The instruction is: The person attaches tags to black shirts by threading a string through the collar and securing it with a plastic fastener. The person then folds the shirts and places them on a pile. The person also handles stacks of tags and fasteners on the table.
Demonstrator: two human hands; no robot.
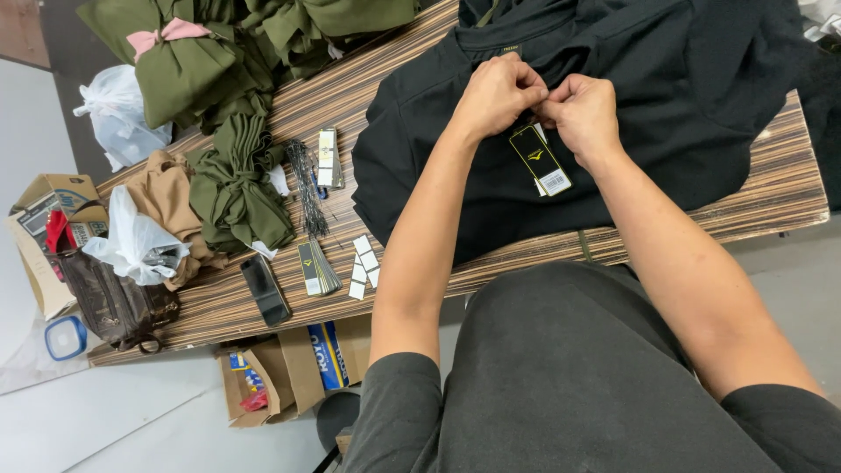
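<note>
At the far left of the striped wooden bench (771, 197) sit a cardboard box (39, 219), a brown leather bag (109, 302) and white plastic bags (118, 109). Next come tied bundles of olive garments (236, 175), a dark phone (265, 289), a stack of spare tags (317, 267) and a sheaf of thin black ties (307, 188). Further right lies the black garment (666, 96), spread flat. Over its neckline the left hand (495, 92) and right hand (583, 109) meet, each grip pinched together on the string of a black hang tag (540, 158), which rests on the cloth just below them. The tag looks light, stiff card, best held by its edges; the garment looks soft and limp.
</note>
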